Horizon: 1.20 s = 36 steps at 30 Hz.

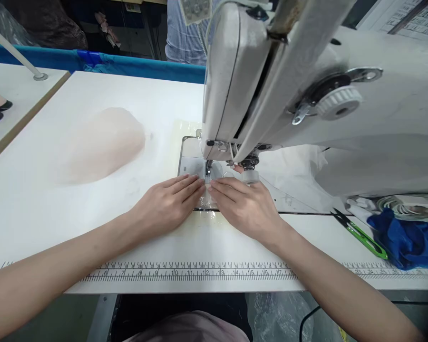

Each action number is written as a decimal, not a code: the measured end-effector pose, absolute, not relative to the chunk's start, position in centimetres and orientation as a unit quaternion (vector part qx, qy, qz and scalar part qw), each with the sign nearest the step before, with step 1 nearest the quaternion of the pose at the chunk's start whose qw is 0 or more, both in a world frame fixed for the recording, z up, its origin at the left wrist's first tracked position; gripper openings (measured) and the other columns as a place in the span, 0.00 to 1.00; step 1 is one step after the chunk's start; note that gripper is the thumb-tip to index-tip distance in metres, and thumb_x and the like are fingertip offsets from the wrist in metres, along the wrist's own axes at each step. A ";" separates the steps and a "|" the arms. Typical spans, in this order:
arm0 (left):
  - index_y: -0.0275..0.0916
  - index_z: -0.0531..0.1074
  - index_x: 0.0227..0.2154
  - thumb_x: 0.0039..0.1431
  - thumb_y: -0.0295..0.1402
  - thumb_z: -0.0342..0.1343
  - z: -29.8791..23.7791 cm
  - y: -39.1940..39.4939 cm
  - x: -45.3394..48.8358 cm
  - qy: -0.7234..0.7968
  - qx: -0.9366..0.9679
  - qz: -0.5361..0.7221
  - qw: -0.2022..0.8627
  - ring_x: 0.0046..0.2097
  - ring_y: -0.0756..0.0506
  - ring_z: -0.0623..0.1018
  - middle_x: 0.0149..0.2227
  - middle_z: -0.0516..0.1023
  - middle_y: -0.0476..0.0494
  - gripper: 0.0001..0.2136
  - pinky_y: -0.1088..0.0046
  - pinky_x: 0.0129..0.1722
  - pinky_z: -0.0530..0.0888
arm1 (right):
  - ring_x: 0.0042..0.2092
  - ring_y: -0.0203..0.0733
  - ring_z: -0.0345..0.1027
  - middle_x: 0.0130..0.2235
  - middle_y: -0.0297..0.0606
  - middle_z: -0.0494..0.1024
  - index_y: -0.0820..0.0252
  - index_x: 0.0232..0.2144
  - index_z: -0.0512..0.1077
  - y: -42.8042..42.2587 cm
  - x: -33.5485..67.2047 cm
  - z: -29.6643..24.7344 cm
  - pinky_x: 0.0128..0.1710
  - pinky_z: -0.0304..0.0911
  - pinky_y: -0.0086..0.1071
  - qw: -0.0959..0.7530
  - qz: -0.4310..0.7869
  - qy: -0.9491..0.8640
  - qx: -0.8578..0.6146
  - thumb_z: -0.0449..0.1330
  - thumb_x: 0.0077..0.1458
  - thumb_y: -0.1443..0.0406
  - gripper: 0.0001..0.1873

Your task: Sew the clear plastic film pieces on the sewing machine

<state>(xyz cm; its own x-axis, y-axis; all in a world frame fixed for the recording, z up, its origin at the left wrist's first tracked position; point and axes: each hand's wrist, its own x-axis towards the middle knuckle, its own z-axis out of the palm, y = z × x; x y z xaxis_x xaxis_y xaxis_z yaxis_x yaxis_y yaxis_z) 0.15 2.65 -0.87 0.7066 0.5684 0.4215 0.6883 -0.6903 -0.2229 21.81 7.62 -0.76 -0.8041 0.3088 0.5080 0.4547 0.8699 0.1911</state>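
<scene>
My left hand lies flat, fingers stretched out and together, its tips at the left of the presser foot of a white sewing machine. Opposite it, my right hand rests with its fingers extended, tips pointing left, just right of the foot. Both sets of fingertips nearly meet on the metal machine bed plate. Whether thin material lies under the fingers I cannot make out. On the white table to the left sits a sheer beige piece of fabric, rounded in outline.
Green thread snips lie at the right beside a crumpled blue cloth and a coil of white cord. A printed ruler runs along the front edge. Beyond the blue-draped far edge is a person in a striped shirt.
</scene>
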 end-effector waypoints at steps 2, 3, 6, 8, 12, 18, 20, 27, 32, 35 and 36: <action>0.27 0.74 0.48 0.66 0.25 0.49 -1.0 3.0 0.1 -0.349 -0.904 -0.161 0.185 0.52 0.41 0.78 0.50 0.78 0.35 0.13 0.63 0.53 0.77 | 0.37 0.36 0.74 0.42 0.33 0.83 0.61 0.40 0.77 7.8 21.7 -0.9 0.57 0.62 0.40 0.232 -0.156 -0.937 -0.208 0.54 0.62 0.74 0.13; 0.27 0.74 0.48 0.66 0.26 0.49 -1.0 3.2 0.1 -0.352 -0.903 -0.161 0.184 0.52 0.41 0.78 0.50 0.77 0.35 0.13 0.63 0.53 0.77 | 0.37 0.37 0.74 0.42 0.33 0.83 0.61 0.40 0.77 7.8 21.7 -0.9 0.57 0.62 0.41 0.225 -0.156 -0.938 -0.213 0.54 0.62 0.73 0.12; 0.26 0.74 0.49 0.65 0.26 0.50 -1.1 3.6 0.2 -0.370 -0.897 -0.160 0.180 0.52 0.39 0.78 0.51 0.76 0.33 0.14 0.61 0.54 0.77 | 0.35 0.38 0.74 0.41 0.34 0.83 0.63 0.40 0.77 8.0 21.6 -0.9 0.57 0.63 0.43 0.217 -0.161 -0.936 -0.226 0.55 0.62 0.72 0.11; 0.26 0.74 0.49 0.65 0.28 0.51 -1.0 3.4 0.4 -0.380 -0.893 -0.168 0.175 0.52 0.39 0.78 0.50 0.77 0.32 0.14 0.59 0.53 0.77 | 0.35 0.38 0.74 0.41 0.34 0.83 0.63 0.40 0.77 7.9 21.6 -0.8 0.57 0.63 0.43 0.221 -0.165 -0.935 -0.224 0.55 0.61 0.72 0.11; 0.26 0.75 0.47 0.65 0.30 0.53 -0.8 2.5 0.6 -0.385 -0.889 -0.185 0.162 0.50 0.39 0.79 0.48 0.79 0.34 0.14 0.61 0.51 0.79 | 0.39 0.37 0.75 0.44 0.36 0.82 0.63 0.39 0.77 7.3 21.7 -0.7 0.57 0.62 0.42 0.220 -0.154 -0.937 -0.222 0.54 0.61 0.73 0.11; 0.26 0.75 0.48 0.66 0.32 0.52 -1.0 2.9 0.5 -0.395 -0.885 -0.181 0.169 0.50 0.38 0.79 0.49 0.78 0.34 0.15 0.60 0.51 0.78 | 0.39 0.40 0.75 0.42 0.35 0.83 0.60 0.40 0.77 7.4 21.5 -0.7 0.57 0.62 0.44 0.207 -0.144 -0.934 -0.252 0.53 0.64 0.69 0.12; 0.26 0.75 0.48 0.66 0.33 0.51 -1.2 3.3 0.5 -0.403 -0.881 -0.180 0.171 0.52 0.38 0.78 0.50 0.78 0.33 0.16 0.59 0.52 0.77 | 0.41 0.41 0.75 0.42 0.36 0.83 0.61 0.41 0.77 7.6 21.3 -0.7 0.57 0.61 0.44 0.199 -0.139 -0.934 -0.261 0.53 0.65 0.67 0.12; 0.27 0.74 0.50 0.67 0.34 0.50 -1.3 3.5 0.4 -0.421 -0.874 -0.175 0.166 0.53 0.38 0.78 0.51 0.77 0.34 0.16 0.59 0.54 0.75 | 0.45 0.41 0.74 0.47 0.39 0.81 0.62 0.45 0.76 8.0 21.1 -0.6 0.61 0.55 0.45 0.172 -0.140 -0.933 -0.283 0.50 0.67 0.63 0.16; 0.28 0.74 0.50 0.67 0.35 0.50 -1.4 3.7 0.3 -0.428 -0.873 -0.183 0.148 0.53 0.39 0.77 0.51 0.77 0.34 0.17 0.58 0.56 0.73 | 0.45 0.41 0.73 0.43 0.38 0.82 0.62 0.46 0.76 8.1 21.1 -0.8 0.63 0.52 0.44 0.163 -0.147 -0.931 -0.292 0.49 0.68 0.62 0.17; 0.29 0.73 0.51 0.66 0.35 0.51 -1.5 4.1 0.2 -0.435 -0.871 -0.196 0.120 0.55 0.38 0.76 0.52 0.77 0.33 0.17 0.58 0.57 0.73 | 0.45 0.40 0.73 0.43 0.38 0.82 0.61 0.47 0.75 8.2 21.0 -0.9 0.63 0.50 0.44 0.159 -0.158 -0.929 -0.295 0.49 0.68 0.62 0.17; 0.29 0.73 0.51 0.66 0.36 0.51 -1.6 4.3 0.2 -0.437 -0.869 -0.198 0.116 0.55 0.38 0.76 0.52 0.76 0.33 0.17 0.58 0.57 0.72 | 0.45 0.40 0.73 0.43 0.38 0.82 0.61 0.47 0.75 8.2 21.0 -0.9 0.63 0.50 0.44 0.159 -0.161 -0.929 -0.293 0.49 0.68 0.62 0.17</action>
